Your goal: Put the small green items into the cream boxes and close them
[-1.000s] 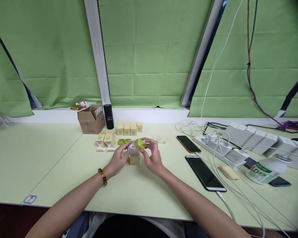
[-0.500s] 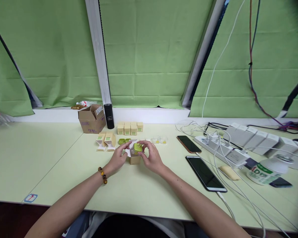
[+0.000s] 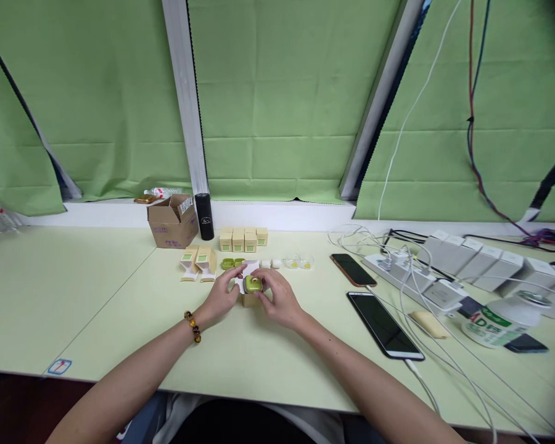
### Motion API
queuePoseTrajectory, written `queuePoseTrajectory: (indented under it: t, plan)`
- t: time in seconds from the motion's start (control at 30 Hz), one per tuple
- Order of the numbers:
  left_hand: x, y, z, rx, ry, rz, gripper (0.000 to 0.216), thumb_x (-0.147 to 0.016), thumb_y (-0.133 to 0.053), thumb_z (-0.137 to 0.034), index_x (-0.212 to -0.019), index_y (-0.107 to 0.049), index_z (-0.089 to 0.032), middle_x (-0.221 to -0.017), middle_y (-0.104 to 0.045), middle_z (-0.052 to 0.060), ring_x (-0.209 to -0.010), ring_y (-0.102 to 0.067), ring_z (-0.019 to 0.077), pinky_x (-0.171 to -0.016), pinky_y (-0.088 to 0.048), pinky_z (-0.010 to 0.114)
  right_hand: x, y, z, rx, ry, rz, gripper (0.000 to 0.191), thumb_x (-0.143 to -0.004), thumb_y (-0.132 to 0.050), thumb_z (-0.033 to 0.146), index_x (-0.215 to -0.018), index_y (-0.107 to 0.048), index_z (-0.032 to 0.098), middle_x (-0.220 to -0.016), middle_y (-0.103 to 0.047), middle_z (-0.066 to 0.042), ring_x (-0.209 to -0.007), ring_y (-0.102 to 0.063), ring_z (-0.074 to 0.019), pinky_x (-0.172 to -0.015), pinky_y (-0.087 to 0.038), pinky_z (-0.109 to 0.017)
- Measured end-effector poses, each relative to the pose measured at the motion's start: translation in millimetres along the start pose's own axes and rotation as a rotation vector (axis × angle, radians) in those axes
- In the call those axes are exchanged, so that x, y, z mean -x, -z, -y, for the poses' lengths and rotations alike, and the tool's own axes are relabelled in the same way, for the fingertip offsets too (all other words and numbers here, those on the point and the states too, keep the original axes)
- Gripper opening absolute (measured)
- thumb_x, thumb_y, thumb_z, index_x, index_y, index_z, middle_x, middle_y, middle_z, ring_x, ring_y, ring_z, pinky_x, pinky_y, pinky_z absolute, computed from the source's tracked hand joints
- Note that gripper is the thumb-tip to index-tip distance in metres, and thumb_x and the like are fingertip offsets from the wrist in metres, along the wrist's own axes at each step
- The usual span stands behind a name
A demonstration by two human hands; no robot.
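A small green case (image 3: 253, 284) with a rounded lid is over the open top of a small cardboard box (image 3: 250, 301), whose white inner flap stands up behind it. My right hand (image 3: 280, 300) pinches the case at its right side, thumb low and fingers above. My left hand (image 3: 219, 297), with a beaded bracelet on the wrist, is closed at the box's left side, at the white flap; its exact contact is partly hidden. Just behind are two green cases (image 3: 232, 263), small white pieces (image 3: 271, 264) and clear plastic pieces with yellow parts (image 3: 298, 263).
Two opened small boxes (image 3: 198, 264) lie left, with several closed ones (image 3: 243, 239) behind. A carton (image 3: 172, 222) and black flask (image 3: 204, 217) stand at the back. Phones (image 3: 385, 325), cables, a power strip (image 3: 414, 277) and a white bottle (image 3: 506, 317) crowd the right.
The green case has turned and come down slightly towards the box, moving a little left. My right hand has shifted left with it, uncovering the white pieces behind. My left hand stays nearly in place.
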State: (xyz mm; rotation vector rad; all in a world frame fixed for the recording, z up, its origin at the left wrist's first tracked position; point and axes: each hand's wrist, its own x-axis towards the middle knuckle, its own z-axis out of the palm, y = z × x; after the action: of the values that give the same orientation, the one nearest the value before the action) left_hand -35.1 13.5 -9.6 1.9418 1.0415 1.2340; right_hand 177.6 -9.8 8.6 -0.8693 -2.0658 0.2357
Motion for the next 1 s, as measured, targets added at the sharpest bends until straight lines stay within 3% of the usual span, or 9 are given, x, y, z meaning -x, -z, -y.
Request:
queuePoseTrajectory:
  t: [0.23, 0.37, 0.53, 0.63, 0.8, 1.0]
  plan:
    - [0, -1, -2, 0.001, -0.001, -0.011, 0.059, -0.088, -0.05, -0.013, -0.146, -0.058, -0.022, -0.126, -0.066, 0.008, -0.13, -0.058, 0.0233, -0.117, -0.042, 0.043, -2, -6, -1, 0.002, -0.009, -0.039, 0.013, -0.096, -0.053, 0.018, -0.104, -0.06, 0.026, -0.112, -0.072, -0.007, -0.096, -0.063, -0.0249, -0.087, -0.05, -0.041]
    - [0, -1, -1, 0.002, -0.004, -0.001, 0.06, -0.088, -0.05, -0.013, -0.146, -0.058, -0.023, -0.123, -0.066, 0.008, -0.127, -0.058, 0.0228, -0.118, -0.041, 0.043, -2, -13, -7, -0.02, -0.042, -0.106, 0.016, -0.101, -0.049, 0.018, -0.099, -0.063, 0.026, -0.107, -0.074, -0.005, -0.096, -0.064, -0.0244, -0.085, -0.051, -0.04]
    - [0, 0, -1, 0.019, 0.013, 0.011, 0.06, -0.088, -0.051, -0.013, -0.146, -0.058, -0.024, -0.126, -0.066, 0.008, -0.126, -0.059, 0.0229, -0.117, -0.041, 0.042, -1, -20, -10, -0.083, -0.107, -0.156, 0.016, -0.098, -0.057, 0.019, -0.094, -0.072, 0.026, -0.122, -0.066, -0.007, -0.104, -0.063, -0.0247, -0.091, -0.052, -0.042]
    - [0, 0, -3, 0.026, 0.007, 0.017, 0.06, -0.088, -0.052, -0.013, -0.146, -0.058, -0.024, -0.128, -0.066, 0.008, -0.127, -0.058, 0.0232, -0.118, -0.04, 0.042, -2, -23, -11, -0.1, -0.192, -0.195, 0.014, -0.092, -0.066, 0.02, -0.087, -0.078, 0.027, -0.118, -0.061, -0.008, -0.103, -0.058, -0.0262, -0.094, -0.053, -0.046]
    - [0, 0, -4, 0.022, 0.004, 0.012, 0.06, -0.087, -0.052, -0.013, -0.146, -0.059, -0.025, -0.124, -0.066, 0.008, -0.126, -0.059, 0.0236, -0.117, -0.041, 0.043, -4, -24, -18, -0.089, -0.355, -0.18, 0.013, -0.083, -0.078, 0.021, -0.082, -0.083, 0.032, -0.119, -0.058, -0.009, -0.122, -0.045, -0.0334, -0.11, -0.043, -0.06]
    - [1, 0, -4, 0.029, 0.003, 0.009, 0.059, -0.089, -0.051, -0.013, -0.146, -0.059, -0.025, -0.127, -0.066, 0.008, -0.128, -0.057, 0.024, -0.117, -0.041, 0.043, -2, -27, -27, -0.169, -0.405, -0.128, 0.014, -0.087, -0.074, 0.024, -0.086, -0.084, 0.033, -0.124, -0.062, -0.008, -0.129, -0.042, -0.0338, -0.111, -0.042, -0.057]
